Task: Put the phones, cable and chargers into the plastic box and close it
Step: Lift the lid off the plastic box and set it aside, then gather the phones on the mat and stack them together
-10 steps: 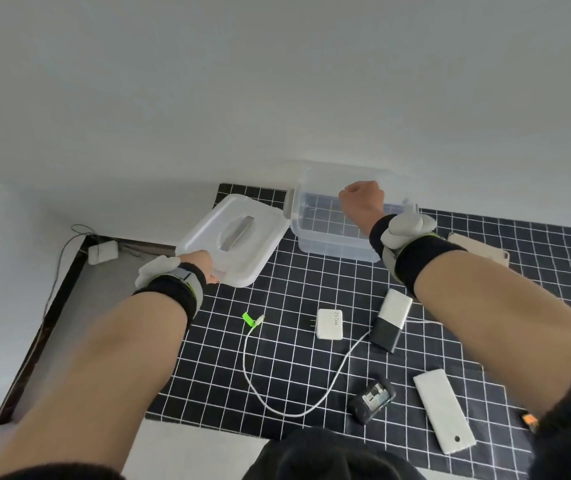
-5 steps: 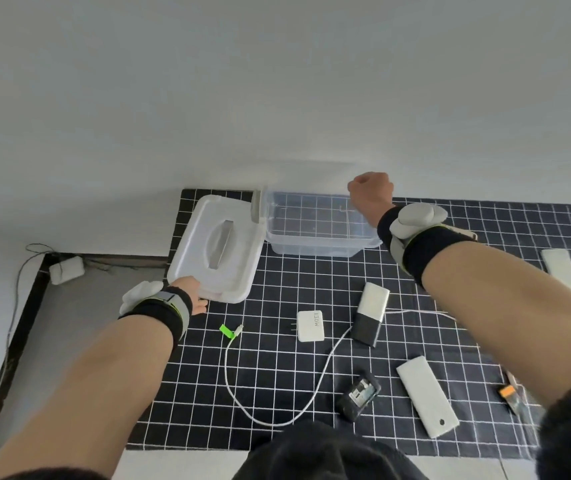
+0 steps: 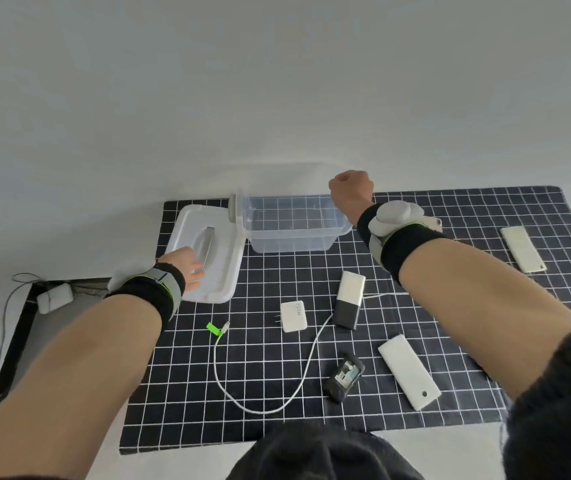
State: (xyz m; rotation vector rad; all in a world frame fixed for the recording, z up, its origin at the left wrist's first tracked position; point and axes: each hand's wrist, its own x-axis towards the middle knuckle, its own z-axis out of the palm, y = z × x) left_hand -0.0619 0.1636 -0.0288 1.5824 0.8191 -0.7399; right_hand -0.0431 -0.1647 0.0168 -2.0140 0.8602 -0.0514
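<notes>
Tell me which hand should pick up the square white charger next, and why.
Left, probably. The left hand only rests on the lid, close to the square white charger. The right hand is curled at the plastic box rim, apparently steadying it, farther away.

Right hand (image 3: 350, 192): fingers curled out of sight behind box (image 3: 291, 233) rim; grip unclear. Left hand (image 3: 187, 266) fingers partly hidden by wrist, over lid (image 3: 223, 271).

clear glossy plastic box (image 3: 291, 230), matt white lid (image 3: 207, 258) — checked cloth mat (image 3: 450, 209)
</notes>
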